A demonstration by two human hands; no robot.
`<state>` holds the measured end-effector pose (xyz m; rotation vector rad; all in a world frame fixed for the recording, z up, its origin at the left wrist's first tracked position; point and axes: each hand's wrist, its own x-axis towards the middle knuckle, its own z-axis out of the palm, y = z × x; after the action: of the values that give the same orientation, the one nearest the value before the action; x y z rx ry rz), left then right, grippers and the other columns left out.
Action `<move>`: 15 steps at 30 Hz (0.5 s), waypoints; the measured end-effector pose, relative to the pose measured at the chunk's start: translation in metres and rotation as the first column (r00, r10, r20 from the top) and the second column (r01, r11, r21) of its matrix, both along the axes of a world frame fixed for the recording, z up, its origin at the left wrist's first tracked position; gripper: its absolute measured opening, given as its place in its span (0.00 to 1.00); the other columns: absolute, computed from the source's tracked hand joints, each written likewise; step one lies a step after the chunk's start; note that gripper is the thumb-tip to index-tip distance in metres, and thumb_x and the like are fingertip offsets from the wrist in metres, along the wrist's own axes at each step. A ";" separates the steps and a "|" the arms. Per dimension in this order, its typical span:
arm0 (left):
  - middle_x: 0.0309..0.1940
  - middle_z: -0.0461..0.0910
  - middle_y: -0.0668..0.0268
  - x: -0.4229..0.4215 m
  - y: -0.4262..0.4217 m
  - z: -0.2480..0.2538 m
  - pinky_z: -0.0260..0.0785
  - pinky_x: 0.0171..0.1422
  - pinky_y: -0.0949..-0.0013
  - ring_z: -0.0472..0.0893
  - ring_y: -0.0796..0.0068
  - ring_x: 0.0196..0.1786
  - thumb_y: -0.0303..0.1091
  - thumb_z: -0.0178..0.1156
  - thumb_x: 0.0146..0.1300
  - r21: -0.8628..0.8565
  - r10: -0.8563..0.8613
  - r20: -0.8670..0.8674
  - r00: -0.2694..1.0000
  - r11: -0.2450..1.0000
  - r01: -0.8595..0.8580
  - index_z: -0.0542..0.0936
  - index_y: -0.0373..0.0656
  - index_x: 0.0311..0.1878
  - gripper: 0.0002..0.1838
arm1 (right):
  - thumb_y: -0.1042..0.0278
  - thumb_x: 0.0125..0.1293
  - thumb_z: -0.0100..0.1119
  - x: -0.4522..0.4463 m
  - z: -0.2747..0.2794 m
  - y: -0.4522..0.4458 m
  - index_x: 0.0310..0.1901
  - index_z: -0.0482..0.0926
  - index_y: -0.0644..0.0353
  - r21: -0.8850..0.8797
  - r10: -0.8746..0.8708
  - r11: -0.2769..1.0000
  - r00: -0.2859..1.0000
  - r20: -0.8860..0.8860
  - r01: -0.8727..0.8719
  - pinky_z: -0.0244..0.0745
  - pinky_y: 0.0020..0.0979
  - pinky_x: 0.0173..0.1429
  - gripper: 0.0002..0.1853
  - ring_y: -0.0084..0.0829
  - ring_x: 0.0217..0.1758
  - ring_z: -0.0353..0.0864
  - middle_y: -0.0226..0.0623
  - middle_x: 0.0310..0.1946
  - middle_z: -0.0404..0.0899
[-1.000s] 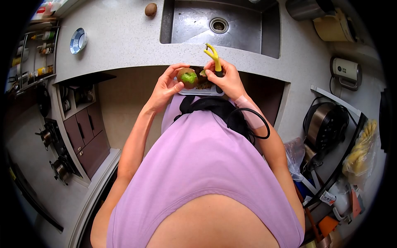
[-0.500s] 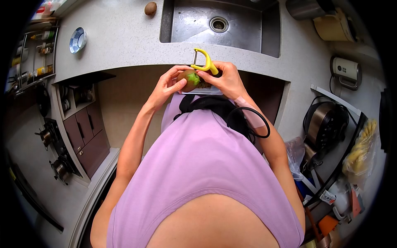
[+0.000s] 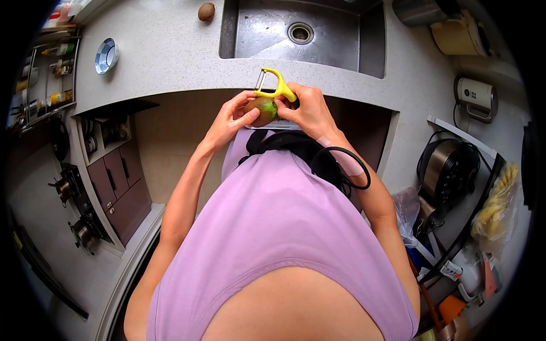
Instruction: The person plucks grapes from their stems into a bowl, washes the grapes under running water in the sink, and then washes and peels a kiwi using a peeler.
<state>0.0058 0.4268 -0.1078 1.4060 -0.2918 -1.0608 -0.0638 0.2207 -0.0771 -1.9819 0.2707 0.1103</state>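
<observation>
A partly peeled kiwi (image 3: 262,112) rests in my left hand (image 3: 232,117), whose fingers and thumb close around its brown side. Bright green flesh shows on the side facing right. My right hand (image 3: 309,108) is wrapped round the handle of a yellow peeler (image 3: 279,90), with its blade pointing up and left above the fruit. The right thumb and fingertips touch the green part of the kiwi. Just below the hands, a pale container edge (image 3: 272,127) is partly visible; its contents are mostly hidden.
Ahead lies a steel sink (image 3: 335,48) set in the speckled counter (image 3: 170,62). A whole kiwi (image 3: 206,12) sits left of it, and a blue-patterned bowl (image 3: 106,55) stands farther left. At the right are a cream appliance (image 3: 476,99) and bagged bananas (image 3: 496,196).
The peeler has shifted slightly left and tipped with my right hand. The kiwi has turned in my left hand, so less green flesh faces up.
</observation>
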 end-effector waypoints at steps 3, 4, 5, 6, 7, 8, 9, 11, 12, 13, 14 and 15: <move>0.50 0.77 0.67 0.000 -0.005 0.008 0.71 0.53 0.73 0.76 0.78 0.52 0.44 0.60 0.67 -0.038 -0.009 -0.022 1.000 0.999 0.008 0.72 0.42 0.60 0.24 | 0.72 0.53 0.63 0.000 0.001 0.000 0.34 0.79 0.68 0.056 -0.006 0.998 1.000 -0.007 0.006 0.74 0.33 0.37 0.09 0.37 0.28 0.83 0.48 0.25 0.80; 0.51 0.77 0.66 0.001 -0.006 0.011 0.71 0.57 0.71 0.76 0.76 0.55 0.45 0.60 0.67 -0.066 -0.021 -0.044 0.999 0.998 0.018 0.72 0.42 0.61 0.24 | 0.72 0.53 0.63 0.000 0.001 -0.001 0.34 0.79 0.68 0.056 -0.006 0.998 1.000 -0.007 0.006 0.74 0.33 0.37 0.09 0.37 0.28 0.83 0.48 0.25 0.80; 0.51 0.77 0.66 0.001 -0.006 0.010 0.71 0.57 0.71 0.76 0.76 0.55 0.45 0.60 0.67 -0.066 -0.021 -0.044 0.999 0.998 0.019 0.72 0.42 0.61 0.24 | 0.73 0.53 0.63 0.000 0.000 -0.001 0.34 0.79 0.67 0.100 -0.010 0.995 1.000 -0.015 0.012 0.74 0.31 0.38 0.09 0.33 0.29 0.82 0.44 0.25 0.80; 0.52 0.77 0.66 0.001 -0.006 0.009 0.69 0.60 0.69 0.75 0.75 0.56 0.46 0.60 0.67 -0.074 -0.023 -0.047 0.999 0.997 0.019 0.72 0.43 0.61 0.25 | 0.73 0.53 0.63 -0.001 -0.001 -0.002 0.34 0.79 0.67 0.144 -0.015 0.989 1.000 -0.023 0.018 0.74 0.29 0.39 0.08 0.29 0.29 0.81 0.40 0.24 0.80; 0.54 0.76 0.66 0.000 -0.005 0.008 0.67 0.63 0.68 0.74 0.74 0.58 0.47 0.60 0.67 -0.081 -0.024 -0.051 0.998 0.996 0.020 0.72 0.43 0.62 0.26 | 0.73 0.53 0.63 -0.001 -0.006 -0.002 0.34 0.79 0.67 0.143 -0.015 0.989 1.000 -0.022 0.018 0.74 0.29 0.39 0.08 0.29 0.29 0.81 0.40 0.24 0.80; 0.54 0.76 0.66 0.000 -0.005 0.006 0.67 0.63 0.68 0.74 0.74 0.58 0.47 0.60 0.67 -0.082 -0.024 -0.050 0.998 0.996 0.019 0.72 0.43 0.62 0.26 | 0.73 0.54 0.63 -0.002 -0.013 -0.002 0.33 0.79 0.66 0.264 -0.036 0.963 0.998 -0.049 0.048 0.73 0.27 0.39 0.07 0.25 0.29 0.79 0.36 0.25 0.80; 0.54 0.76 0.66 0.000 -0.004 0.003 0.67 0.64 0.68 0.74 0.74 0.58 0.49 0.60 0.66 -0.106 -0.019 -0.045 0.999 0.994 0.014 0.71 0.43 0.63 0.27 | 0.72 0.55 0.63 -0.003 -0.017 -0.002 0.33 0.79 0.66 0.379 -0.054 0.922 0.995 -0.078 0.080 0.73 0.25 0.40 0.06 0.21 0.30 0.77 0.31 0.26 0.79; 0.55 0.75 0.66 -0.002 -0.003 -0.001 0.66 0.64 0.67 0.73 0.74 0.59 0.50 0.60 0.66 -0.131 -0.014 -0.039 0.999 0.991 0.009 0.71 0.43 0.63 0.28 | 0.72 0.57 0.63 -0.003 -0.015 -0.001 0.33 0.80 0.65 0.498 -0.074 0.856 0.986 -0.148 0.139 0.72 0.24 0.41 0.06 0.20 0.31 0.76 0.29 0.27 0.78; 0.55 0.75 0.66 -0.003 -0.004 -0.002 0.65 0.65 0.68 0.72 0.74 0.60 0.51 0.60 0.66 -0.151 0.011 -0.065 0.998 0.988 -0.021 0.71 0.43 0.63 0.29 | 0.71 0.59 0.63 -0.003 -0.015 -0.001 0.34 0.80 0.64 0.604 -0.083 0.771 0.972 -0.220 0.202 0.71 0.22 0.41 0.06 0.18 0.32 0.75 0.27 0.28 0.78; 0.56 0.74 0.66 -0.004 -0.005 -0.002 0.64 0.65 0.68 0.72 0.74 0.60 0.52 0.60 0.65 -0.170 0.036 -0.092 0.995 0.984 -0.051 0.71 0.43 0.63 0.29 | 0.71 0.59 0.63 -0.003 -0.015 -0.001 0.34 0.80 0.64 0.604 -0.083 0.771 0.972 -0.220 0.202 0.71 0.22 0.41 0.06 0.18 0.32 0.75 0.27 0.28 0.78; 0.56 0.74 0.66 -0.005 -0.005 -0.001 0.64 0.65 0.68 0.72 0.74 0.60 0.52 0.60 0.65 -0.170 0.036 -0.092 0.995 0.984 -0.051 0.71 0.43 0.63 0.29 | 0.69 0.61 0.62 -0.003 -0.017 -0.001 0.35 0.80 0.63 0.672 -0.066 0.709 0.969 -0.237 0.213 0.70 0.22 0.41 0.06 0.17 0.31 0.74 0.27 0.28 0.78; 0.58 0.72 0.66 -0.005 -0.006 0.002 0.63 0.67 0.67 0.71 0.74 0.62 0.51 0.61 0.65 -0.177 0.053 -0.129 0.990 0.981 -0.076 0.71 0.44 0.64 0.30 | 0.68 0.63 0.62 -0.003 -0.019 -0.001 0.37 0.79 0.63 0.734 -0.048 0.641 0.966 -0.253 0.224 0.70 0.21 0.40 0.07 0.17 0.31 0.74 0.26 0.28 0.77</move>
<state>0.0008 0.4211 -0.1059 1.1748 -0.2447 -1.0366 -0.0667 0.2194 -0.0957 -1.0882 0.4318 0.2896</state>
